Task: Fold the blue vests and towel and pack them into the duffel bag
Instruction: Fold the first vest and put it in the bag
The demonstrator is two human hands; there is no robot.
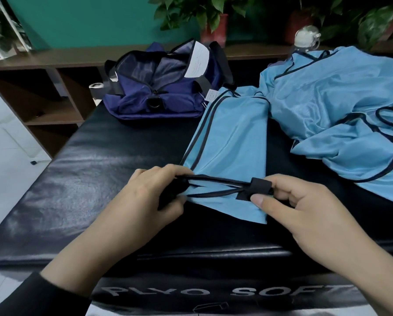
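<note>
A navy duffel bag (161, 87) is sitting at the far left of a black padded box (88, 179) with a glossy, faintly creased vinyl skin, its top gaping open and a white paper tag (196, 59) sticking up from the grey lining. To its right a heap of blue vests (341, 110) in thin, shiny mesh with dark piping is lying crumpled across the far right of the pad, with a clear rounded bottle (306, 41) poking up behind it. Beyond the pad a brown wooden shelf (42, 87) is running along a teal wall, carrying leafy plants in red pots (213, 28). Nearer the person, one folded vest (229, 142) is lying as a long narrow strip, reaching from beside the bag down to the hands. The left hand (152, 197) is curling round the strip's near left corner and its dark edging, fingers tucked over the cloth. The right hand (305, 206) is pinching a small black tab (258, 187) at the near right edge between thumb and fingers.
</note>
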